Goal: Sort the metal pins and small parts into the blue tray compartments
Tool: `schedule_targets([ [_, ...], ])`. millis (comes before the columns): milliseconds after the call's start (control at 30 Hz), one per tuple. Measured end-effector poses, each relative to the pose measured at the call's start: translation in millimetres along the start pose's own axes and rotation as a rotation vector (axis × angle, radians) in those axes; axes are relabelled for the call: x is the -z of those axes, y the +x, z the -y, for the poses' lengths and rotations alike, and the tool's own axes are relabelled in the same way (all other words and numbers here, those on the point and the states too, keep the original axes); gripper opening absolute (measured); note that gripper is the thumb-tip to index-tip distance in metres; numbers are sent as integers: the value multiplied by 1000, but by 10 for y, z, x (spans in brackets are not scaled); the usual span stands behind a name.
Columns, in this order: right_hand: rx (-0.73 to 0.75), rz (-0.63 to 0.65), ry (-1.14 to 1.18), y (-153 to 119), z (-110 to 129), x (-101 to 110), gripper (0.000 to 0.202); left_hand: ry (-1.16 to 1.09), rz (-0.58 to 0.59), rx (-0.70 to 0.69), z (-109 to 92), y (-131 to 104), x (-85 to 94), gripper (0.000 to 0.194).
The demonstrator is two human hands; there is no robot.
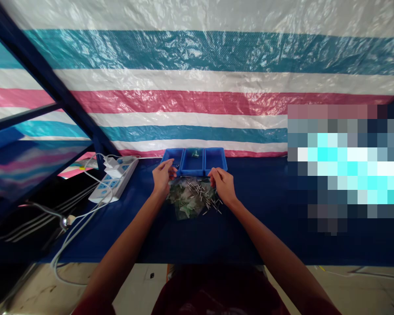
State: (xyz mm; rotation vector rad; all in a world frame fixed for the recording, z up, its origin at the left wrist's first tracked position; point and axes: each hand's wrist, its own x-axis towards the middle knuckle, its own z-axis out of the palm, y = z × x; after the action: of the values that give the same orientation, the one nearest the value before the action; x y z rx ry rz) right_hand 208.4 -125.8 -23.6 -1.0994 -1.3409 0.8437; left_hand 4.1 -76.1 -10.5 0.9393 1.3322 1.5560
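My left hand (163,176) is at the front left corner of the left blue bin (173,149), its fingers curled in with the tips close together. Any small thing between them is too small to make out. My right hand (223,183) is closed in a pinch just in front of the right blue bin (214,150); what it may hold is hidden. Between my hands lies a heap of thin metal pins, perhaps rivets (200,190), on and beside a clear plastic bag (188,211). A few small pale pieces sit in the middle blue bin (192,170).
On the left of the dark blue table (197,238) lies a white power strip (118,180) with a charger plugged in. A white cable (70,238) hangs over the front edge. Behind stands a striped plastic sheet (197,103). A pixelated patch covers the right side.
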Motion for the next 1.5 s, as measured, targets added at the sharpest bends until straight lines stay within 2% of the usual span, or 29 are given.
schedule_targets([
  [67, 12, 0, -110, 16, -13, 10, 33, 34, 28, -103, 4, -17, -21, 31],
  [200, 47, 68, -540, 40, -42, 35, 13, 136, 137, -287, 5, -103, -74, 23],
  [300, -5, 151, -766, 34, -55, 41, 16, 216, 216, -364, 17, -171, -92, 22],
  [433, -29, 213, -854, 18, -74, 35, 18, 307, 276, -434, 44, -211, -89, 21],
  [600, 2, 226, -864, 25, -125, 32, 11, 357, 306, -485, 46, -225, -88, 21],
  [833, 53, 163, -789, 23, -207, 9, 8, 372, 326, -490, 36, -244, -88, 20],
  [1000, 119, 66, -667, 53, -212, 22, 8, 376, 330, -490, 44, -243, -89, 20],
  [1100, 112, 18, -497, 83, -177, 45, 8, 394, 328, -508, 53, -241, -87, 21],
  [1267, -12, -50, -79, 107, -121, 46, 13, 482, 310, -541, 45, -263, -93, 26],
  [1400, -124, -12, 159, 111, -85, 28, 20, 497, 423, -488, 34, -309, -113, 32],
  [1500, -151, 4, 220, 109, -59, 20, 23, 483, 545, -431, 39, -336, -127, 32],
])
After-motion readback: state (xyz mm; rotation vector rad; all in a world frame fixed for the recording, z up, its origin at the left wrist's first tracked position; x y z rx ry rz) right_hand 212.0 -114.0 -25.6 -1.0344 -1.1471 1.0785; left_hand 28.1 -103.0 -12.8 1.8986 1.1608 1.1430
